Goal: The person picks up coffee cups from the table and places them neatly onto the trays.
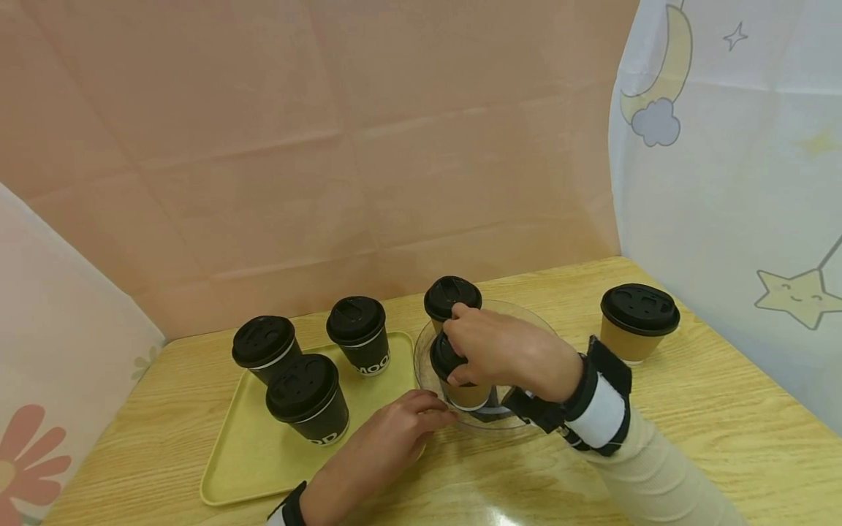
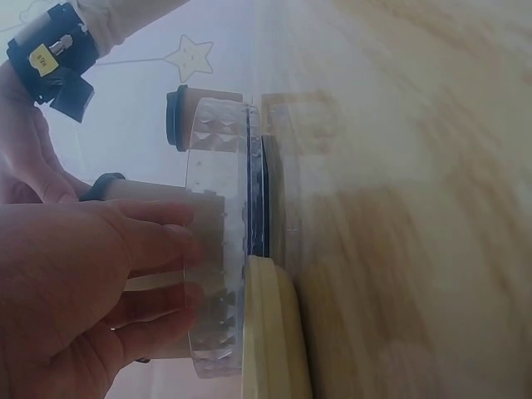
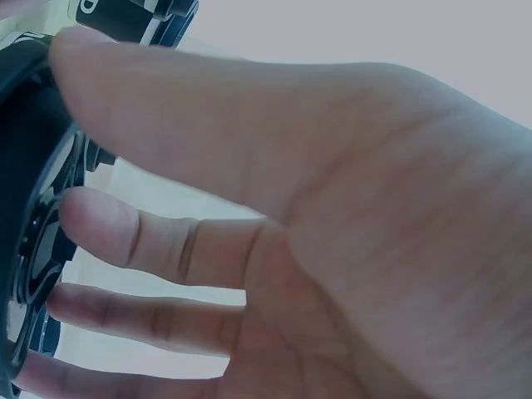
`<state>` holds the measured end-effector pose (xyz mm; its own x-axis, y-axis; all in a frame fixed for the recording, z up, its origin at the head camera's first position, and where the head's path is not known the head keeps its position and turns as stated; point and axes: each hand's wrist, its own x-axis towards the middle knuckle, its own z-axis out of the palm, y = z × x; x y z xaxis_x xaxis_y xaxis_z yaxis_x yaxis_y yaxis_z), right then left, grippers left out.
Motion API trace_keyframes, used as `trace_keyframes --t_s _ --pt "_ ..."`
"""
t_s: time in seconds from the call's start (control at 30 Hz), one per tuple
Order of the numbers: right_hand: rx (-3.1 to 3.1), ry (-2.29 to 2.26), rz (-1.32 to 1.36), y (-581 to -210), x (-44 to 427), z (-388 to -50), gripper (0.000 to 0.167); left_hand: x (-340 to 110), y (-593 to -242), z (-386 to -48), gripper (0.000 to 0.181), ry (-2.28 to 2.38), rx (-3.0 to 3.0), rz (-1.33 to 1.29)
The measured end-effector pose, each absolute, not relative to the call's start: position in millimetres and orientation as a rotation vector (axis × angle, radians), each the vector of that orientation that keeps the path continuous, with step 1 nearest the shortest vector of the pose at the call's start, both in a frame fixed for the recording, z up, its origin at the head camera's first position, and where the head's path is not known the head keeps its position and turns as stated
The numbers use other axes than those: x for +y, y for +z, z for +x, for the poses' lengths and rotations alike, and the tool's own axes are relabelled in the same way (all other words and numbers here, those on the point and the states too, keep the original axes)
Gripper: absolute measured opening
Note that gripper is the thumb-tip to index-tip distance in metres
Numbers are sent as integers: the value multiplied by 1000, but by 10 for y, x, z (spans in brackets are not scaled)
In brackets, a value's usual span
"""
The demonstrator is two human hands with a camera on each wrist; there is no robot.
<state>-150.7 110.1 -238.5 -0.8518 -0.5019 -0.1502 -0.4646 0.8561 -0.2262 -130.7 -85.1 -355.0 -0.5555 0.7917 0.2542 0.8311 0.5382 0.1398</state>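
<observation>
My right hand (image 1: 509, 351) grips a brown paper coffee cup (image 1: 468, 397) by its black lid. That cup stands in a round clear plastic container (image 2: 214, 158), and a second black-lidded cup (image 1: 450, 294) is just behind it. The right wrist view catches the thumb and spread fingertips against the dark lid (image 3: 29, 150). Beside the container's near left side is my left hand (image 1: 401, 424), its fingers loosely extended and touching the clear wall. The fingers partly hide the container's near left edge.
A yellow tray (image 1: 263, 460) on the left bears three black cups with black lids, one at the front (image 1: 316, 409). Another brown cup (image 1: 633, 336) stands alone on the wooden table (image 1: 710, 409) to the right. Cloth walls enclose the back and sides.
</observation>
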Motion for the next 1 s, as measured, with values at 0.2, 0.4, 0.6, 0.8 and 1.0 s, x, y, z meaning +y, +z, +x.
trace_keyframes --t_s 0.2,0.4,0.6,0.8,1.0 --pt "2842 -261 -729 -2359 1136 -1503 29 -861 -3583 -1318 33 -399 -2576 -1388" --pt "2834 -276 -687 -2301 1209 -1523 29 -868 -3604 -1324 33 -417 -2537 -1405" --pt "2860 -323 -607 -2201 1366 -1545 33 -880 -3613 -1342 35 -433 -2482 -1411" --pt "2919 -362 -542 -2160 1571 -1614 44 -890 -3608 -1385 33 -428 -2453 -1401" --pt "2965 -414 -474 -2231 1886 -1695 51 -879 -3610 -1420 34 -449 -2484 -1400"
